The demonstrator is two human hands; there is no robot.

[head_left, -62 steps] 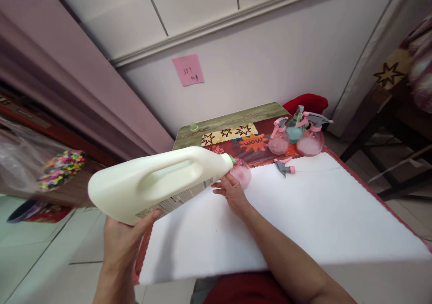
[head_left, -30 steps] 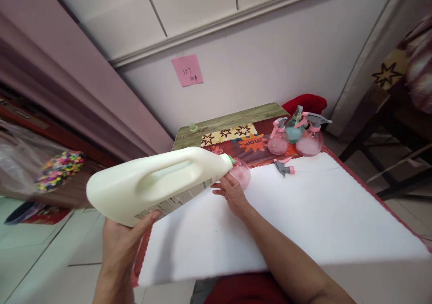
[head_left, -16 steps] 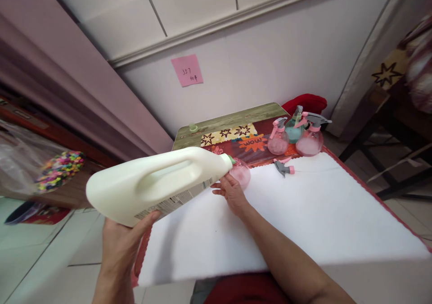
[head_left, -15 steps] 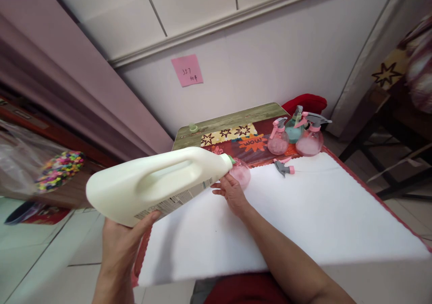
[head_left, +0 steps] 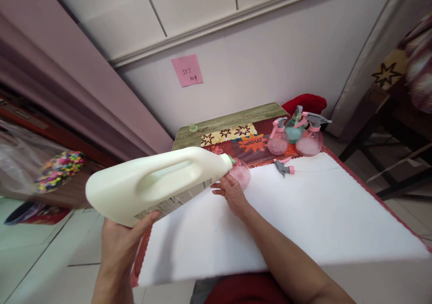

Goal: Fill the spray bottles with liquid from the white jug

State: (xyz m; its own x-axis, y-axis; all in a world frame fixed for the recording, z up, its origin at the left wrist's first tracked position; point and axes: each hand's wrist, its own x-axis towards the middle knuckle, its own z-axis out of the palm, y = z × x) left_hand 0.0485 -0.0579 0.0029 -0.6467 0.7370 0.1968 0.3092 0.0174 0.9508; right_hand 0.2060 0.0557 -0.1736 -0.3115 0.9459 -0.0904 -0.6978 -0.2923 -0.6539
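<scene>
My left hand (head_left: pixel 119 234) grips a large cream-coloured detergent jug (head_left: pixel 118 189) from below, near its base. The jug is tipped with its green spout (head_left: pixel 231 159) at the mouth of a pink see-through spray bottle (head_left: pixel 242 176) that has no spray head on. My right hand (head_left: pixel 232 193) is closed against the near left side of this bottle, just under the jug's neck; some of its fingers are partly hidden. To the right lies a loose grey and pink spray head (head_left: pixel 283 167) with its tube.
Two pink spray bottles (head_left: pixel 278 144) (head_left: pixel 309 142) and a teal one (head_left: pixel 294 130) stand at the table's back right. A green cap (head_left: pixel 193 127) sits at the back left. A white cloth (head_left: pixel 303 218) covers the front. A wall (head_left: pixel 229 70) rises behind.
</scene>
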